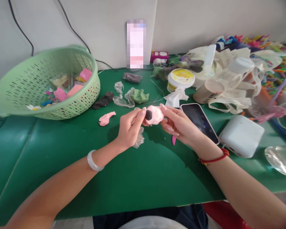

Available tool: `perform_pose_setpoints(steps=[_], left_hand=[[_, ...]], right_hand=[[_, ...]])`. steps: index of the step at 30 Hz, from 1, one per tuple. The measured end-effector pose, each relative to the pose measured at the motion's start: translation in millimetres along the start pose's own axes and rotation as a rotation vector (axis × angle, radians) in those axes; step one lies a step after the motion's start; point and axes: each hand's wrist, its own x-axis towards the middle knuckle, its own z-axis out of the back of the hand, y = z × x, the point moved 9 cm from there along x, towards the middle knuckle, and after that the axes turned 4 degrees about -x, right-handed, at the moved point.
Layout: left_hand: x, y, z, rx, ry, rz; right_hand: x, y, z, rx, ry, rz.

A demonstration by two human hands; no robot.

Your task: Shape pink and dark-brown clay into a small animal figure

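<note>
Above a smooth green counter (pixel 138 178) against a pale wall (pixel 105 28), the left hand (pixel 130 128) and right hand (pixel 180 124) grasp a rounded pink lump (pixel 157 115) with a black patch (pixel 148 114).

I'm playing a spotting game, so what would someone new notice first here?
Probably the pink lump with a black patch, held between left hand and right hand in the middle. Next comes the big green basket at the left of the table, then the bright jumbled pile at the far right.

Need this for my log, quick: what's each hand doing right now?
Left hand: closed, holding the black-spotted pink lump.
Right hand: closed, holding the same lump's other side.
</note>
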Motion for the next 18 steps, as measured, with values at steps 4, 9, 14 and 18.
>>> perform_pose_setpoints(steps=[4,9,14,18], left_hand=[[1.8,0.5,1.6,-0.021,-0.027,0.042],[2.5,3.8,-0.7,-0.079,0.003,0.079],[3.2,6.1,-1.5,-0.131,0.02,0.09],[3.3,7.3,-3.8,-0.142,0.057,0.095]], right_hand=[[0.6,-1.4,-0.4,-0.014,0.006,-0.008],[2.0,-3.8,0.9,-0.001,0.01,-0.013],[1.6,-3.1,0.0,-0.033,0.025,-0.013],[1.7,-2.6,-0.2,-0.04,0.023,-0.011]])
